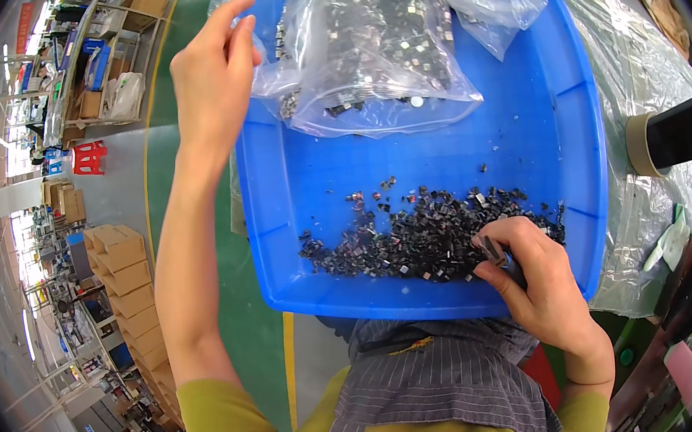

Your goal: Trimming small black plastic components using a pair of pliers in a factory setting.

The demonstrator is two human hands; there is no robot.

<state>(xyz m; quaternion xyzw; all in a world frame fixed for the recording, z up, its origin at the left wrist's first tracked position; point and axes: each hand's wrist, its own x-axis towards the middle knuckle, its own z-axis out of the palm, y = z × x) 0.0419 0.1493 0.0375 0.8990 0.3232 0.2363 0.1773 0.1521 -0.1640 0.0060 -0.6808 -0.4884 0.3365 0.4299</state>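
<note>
My right hand [538, 280] is at the near right of a blue plastic tray [424, 153], fingers curled round a few small dark pieces [495, 253], the largest grey-black and flat. Beneath and left of it spreads a loose heap of tiny black and silvery parts [416, 238]. My left hand [216, 65] is raised over the tray's far left edge, its index finger and thumb apart, with nothing seen between them. Beside those fingers lies a clear plastic bag [386, 116] filled with the same kind of small parts. The other fingers of the left hand are partly hidden.
Another crumpled clear bag [501, 10] lies in the tray's far right corner. On the plastic-covered surface to the right stands a black cylinder with a tan ring [646, 145]. Stacked cardboard boxes [129, 281], shelving and a red stool [89, 159] stand to the left.
</note>
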